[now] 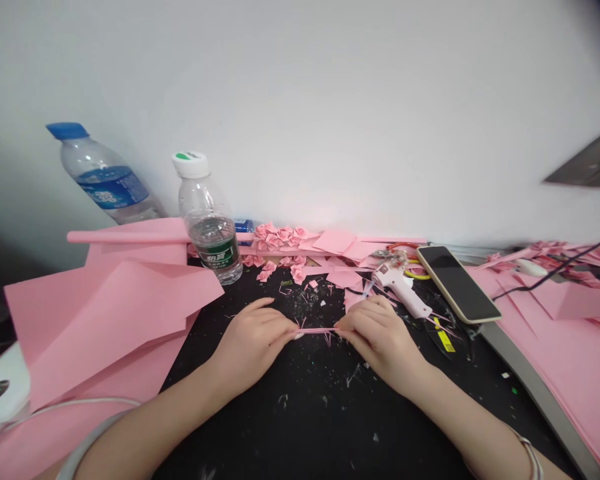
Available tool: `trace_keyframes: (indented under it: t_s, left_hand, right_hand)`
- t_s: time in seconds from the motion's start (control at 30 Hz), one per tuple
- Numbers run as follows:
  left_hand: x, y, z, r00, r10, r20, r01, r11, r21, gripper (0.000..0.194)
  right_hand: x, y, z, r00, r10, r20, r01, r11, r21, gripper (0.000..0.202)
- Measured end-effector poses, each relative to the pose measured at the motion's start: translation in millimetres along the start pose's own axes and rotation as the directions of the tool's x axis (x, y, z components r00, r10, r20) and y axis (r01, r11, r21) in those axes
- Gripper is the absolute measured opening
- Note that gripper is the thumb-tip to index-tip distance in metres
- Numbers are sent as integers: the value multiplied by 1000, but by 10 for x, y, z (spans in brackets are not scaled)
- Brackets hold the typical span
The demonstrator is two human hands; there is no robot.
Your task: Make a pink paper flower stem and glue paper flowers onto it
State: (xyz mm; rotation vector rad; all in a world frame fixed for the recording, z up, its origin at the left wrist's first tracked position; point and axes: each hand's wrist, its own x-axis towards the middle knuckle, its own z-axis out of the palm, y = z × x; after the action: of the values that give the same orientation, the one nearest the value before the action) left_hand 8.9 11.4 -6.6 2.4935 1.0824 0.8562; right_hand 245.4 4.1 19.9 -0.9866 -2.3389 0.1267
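A thin pink paper strip (317, 331) is stretched level between my two hands, over the black tabletop (300, 427). My left hand (254, 337) pinches its left end between thumb and fingertips. The right end is pinched the same way by my right hand (380, 333). Small paper scraps (310, 300) lie scattered just beyond the strip. Closest to my right hand is a pale pink glue gun (403, 288), lying on its side with its nozzle toward my knuckles.
Folded pink paper roses (280, 237) line the wall. Two water bottles, one green-labelled (215, 240) and one blue-labelled (107, 177), stand at the left beside large pink sheets (105, 320). A phone (457, 283) and more pink paper (575, 360) lie at the right.
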Motion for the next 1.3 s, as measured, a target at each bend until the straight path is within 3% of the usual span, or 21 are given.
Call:
trace_keyframes:
  t_s: [0.27,0.63,1.13,1.23,1.3]
  left_hand:
    - [-7,-72,-27,998,-54,21,54,998,12,19]
    - [23,-78,-74,997,-67,-48,68,997,19,24]
    - [49,-89,-149,975,-218,40,221,971,-90,18]
    - [59,-97,-155,951,-310,11,307,935,-178,17]
    - [59,-105,-142,922,-387,-6,372,888,-269,17]
  right_hand:
    - [-5,127,-56,996,92,-14,-92,996,-17,12]
    - [16,230,-97,995,99,-25,-100,995,-16,15]
    - [16,292,-152,991,104,-78,-108,993,-49,8]
    - [4,367,-237,948,220,-228,-250,962,-111,14]
    - [-14,488,-324,863,350,-365,-428,890,-157,16]
